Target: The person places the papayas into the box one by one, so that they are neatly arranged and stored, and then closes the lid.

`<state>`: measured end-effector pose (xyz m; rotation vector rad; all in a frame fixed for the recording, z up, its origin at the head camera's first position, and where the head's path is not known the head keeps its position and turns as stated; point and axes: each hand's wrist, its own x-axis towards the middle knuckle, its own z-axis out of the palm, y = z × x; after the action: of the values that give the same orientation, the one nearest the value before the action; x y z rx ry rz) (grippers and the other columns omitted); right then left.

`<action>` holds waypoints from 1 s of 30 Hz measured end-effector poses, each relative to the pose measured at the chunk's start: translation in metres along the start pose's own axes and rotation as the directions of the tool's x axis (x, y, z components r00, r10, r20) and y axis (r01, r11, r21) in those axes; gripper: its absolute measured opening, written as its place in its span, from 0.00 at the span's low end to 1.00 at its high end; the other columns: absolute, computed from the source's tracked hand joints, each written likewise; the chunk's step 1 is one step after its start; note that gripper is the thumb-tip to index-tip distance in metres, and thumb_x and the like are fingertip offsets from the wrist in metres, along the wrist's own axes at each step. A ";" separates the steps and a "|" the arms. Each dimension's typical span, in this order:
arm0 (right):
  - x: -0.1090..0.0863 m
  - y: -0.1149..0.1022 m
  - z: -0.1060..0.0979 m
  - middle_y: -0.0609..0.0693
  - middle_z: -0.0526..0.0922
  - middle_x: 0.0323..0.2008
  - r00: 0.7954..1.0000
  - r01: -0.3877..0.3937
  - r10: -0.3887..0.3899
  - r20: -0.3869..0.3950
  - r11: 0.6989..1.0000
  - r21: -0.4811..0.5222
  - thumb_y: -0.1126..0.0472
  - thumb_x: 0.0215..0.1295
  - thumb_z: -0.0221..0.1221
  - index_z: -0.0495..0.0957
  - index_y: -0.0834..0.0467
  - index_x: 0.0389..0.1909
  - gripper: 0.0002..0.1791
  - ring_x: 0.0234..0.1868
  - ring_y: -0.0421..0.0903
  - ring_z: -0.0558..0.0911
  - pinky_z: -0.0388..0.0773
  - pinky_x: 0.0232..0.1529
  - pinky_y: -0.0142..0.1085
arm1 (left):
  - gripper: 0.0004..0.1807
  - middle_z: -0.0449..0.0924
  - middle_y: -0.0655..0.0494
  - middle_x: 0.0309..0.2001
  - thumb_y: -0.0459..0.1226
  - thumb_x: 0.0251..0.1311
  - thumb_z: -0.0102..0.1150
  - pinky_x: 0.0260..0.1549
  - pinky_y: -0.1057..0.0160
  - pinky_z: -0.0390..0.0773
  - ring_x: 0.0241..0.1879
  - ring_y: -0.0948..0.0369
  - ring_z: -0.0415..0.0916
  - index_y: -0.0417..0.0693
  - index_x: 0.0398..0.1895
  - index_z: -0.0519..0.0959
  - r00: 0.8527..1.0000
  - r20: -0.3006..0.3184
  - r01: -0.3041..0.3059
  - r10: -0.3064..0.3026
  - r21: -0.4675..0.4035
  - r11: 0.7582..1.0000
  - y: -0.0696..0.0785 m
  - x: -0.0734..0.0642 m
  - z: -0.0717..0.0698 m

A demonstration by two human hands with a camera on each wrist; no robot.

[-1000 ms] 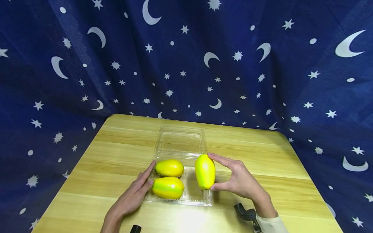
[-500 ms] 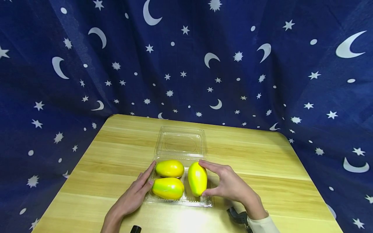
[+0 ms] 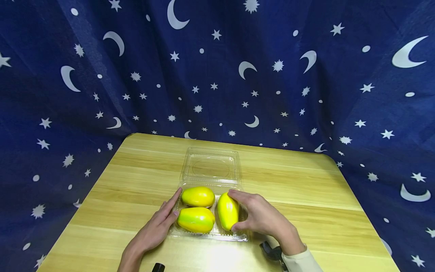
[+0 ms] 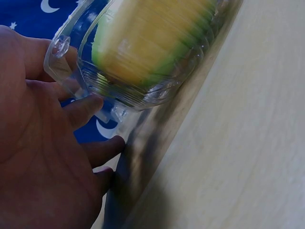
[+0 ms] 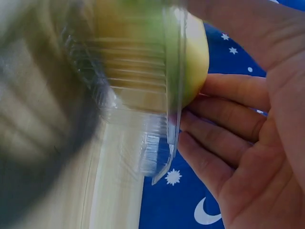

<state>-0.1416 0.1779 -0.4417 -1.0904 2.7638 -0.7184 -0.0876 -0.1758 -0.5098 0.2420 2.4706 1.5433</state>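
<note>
Two yellow papayas, the back one (image 3: 198, 197) and the front one (image 3: 196, 220), lie side by side in the left part of a clear plastic clamshell box (image 3: 222, 237). A third papaya (image 3: 228, 211) stands lengthwise in the right part, its green side seen through the wall in the right wrist view. My right hand (image 3: 261, 215) holds this one between thumb at its near end and fingers at its far end. My left hand (image 3: 156, 226) rests along the box's left edge, fingers extended and touching the rim, as the left wrist view shows.
The box's clear lid (image 3: 211, 166) lies folded back behind it on the wooden table (image 3: 289, 177). A dark blue curtain (image 3: 217, 68) with moons and stars hangs beyond the table. A black strap-like device (image 3: 270, 251) is under my right wrist.
My right hand has brought the third papaya leftward and down into the right part of the box, beside the other two. The left hand has stayed in place.
</note>
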 end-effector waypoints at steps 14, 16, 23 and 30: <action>-0.001 -0.006 0.001 0.57 0.80 0.74 1.000 -0.001 -0.001 -0.013 0.991 -0.131 0.43 0.47 0.87 0.76 0.62 0.76 0.56 0.73 0.55 0.82 0.81 0.72 0.48 | 0.34 0.40 0.69 0.90 0.43 0.91 0.37 0.88 0.45 0.31 0.90 0.54 0.36 0.72 0.91 0.41 0.999 0.025 0.023 -0.024 0.046 0.999 0.007 0.000 0.001; -0.003 -0.006 0.000 0.58 0.80 0.74 1.000 -0.002 0.001 -0.013 0.993 -0.117 0.43 0.47 0.87 0.76 0.62 0.76 0.57 0.73 0.55 0.82 0.81 0.72 0.49 | 0.34 0.40 0.69 0.90 0.43 0.91 0.37 0.87 0.50 0.30 0.90 0.56 0.36 0.72 0.91 0.41 0.999 0.029 0.031 -0.032 0.052 0.998 0.008 0.001 0.001; -0.009 -0.001 -0.008 0.57 0.79 0.75 0.999 -0.028 0.027 -0.035 0.999 -0.038 0.44 0.51 0.86 0.77 0.60 0.77 0.53 0.75 0.55 0.80 0.80 0.73 0.50 | 0.35 0.39 0.66 0.90 0.42 0.91 0.37 0.88 0.41 0.33 0.90 0.55 0.37 0.69 0.92 0.41 0.999 0.037 0.005 -0.008 0.065 0.998 0.011 0.002 0.000; -0.016 0.015 -0.018 0.55 0.82 0.73 0.986 -0.069 0.069 -0.149 0.998 0.009 0.45 0.60 0.81 0.77 0.59 0.76 0.46 0.71 0.56 0.83 0.82 0.70 0.54 | 0.38 0.38 0.60 0.91 0.47 0.90 0.43 0.85 0.32 0.42 0.89 0.49 0.38 0.68 0.92 0.39 1.000 0.015 0.011 -0.012 0.071 0.997 0.012 0.001 -0.007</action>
<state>-0.1431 0.2051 -0.4335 -0.9722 2.9066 -0.8286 -0.0899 -0.1761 -0.4963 0.2500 2.5126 1.4457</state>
